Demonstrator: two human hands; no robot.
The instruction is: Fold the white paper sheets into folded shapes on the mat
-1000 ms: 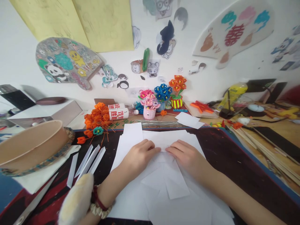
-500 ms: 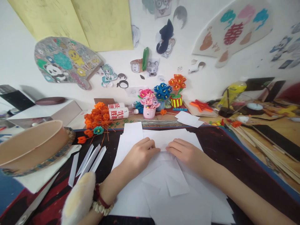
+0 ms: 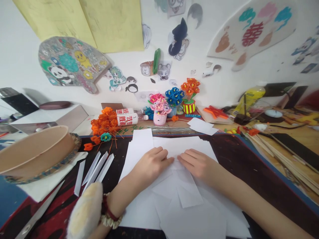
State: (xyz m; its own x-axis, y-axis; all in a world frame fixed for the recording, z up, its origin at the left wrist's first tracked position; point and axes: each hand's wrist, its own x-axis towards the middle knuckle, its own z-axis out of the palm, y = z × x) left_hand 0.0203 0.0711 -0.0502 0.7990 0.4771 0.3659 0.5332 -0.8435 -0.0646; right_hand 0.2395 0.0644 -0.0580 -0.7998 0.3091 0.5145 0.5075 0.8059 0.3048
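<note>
My left hand [image 3: 152, 167] and my right hand [image 3: 200, 163] meet over a pile of white paper [image 3: 142, 214]. The fingers of both are closed on a small piece of white paper [image 3: 177, 165], thumbs and fingertips pressing along it. My hands cover much of this piece, so its full shape is hidden. Loose cut pieces of paper [image 3: 189, 196] lie on the pile just below my hands. Left of the pile, several narrow folded paper strips [image 3: 96, 171] rest on the dark mat [image 3: 234, 159].
Scissors [image 3: 41, 210] lie at the lower left, beside a round tan container [image 3: 37, 152]. A pale plush thing [image 3: 86, 210] sits at my left wrist. Orange flowers [image 3: 104, 122], potted flowers [image 3: 159, 116] and more paper pieces [image 3: 202, 126] line the back. Thin sticks [image 3: 279, 156] lie right.
My left fingertips have slid slightly right along the paper, nearer to my right hand. The whole view has shifted a little; the other things stay put.
</note>
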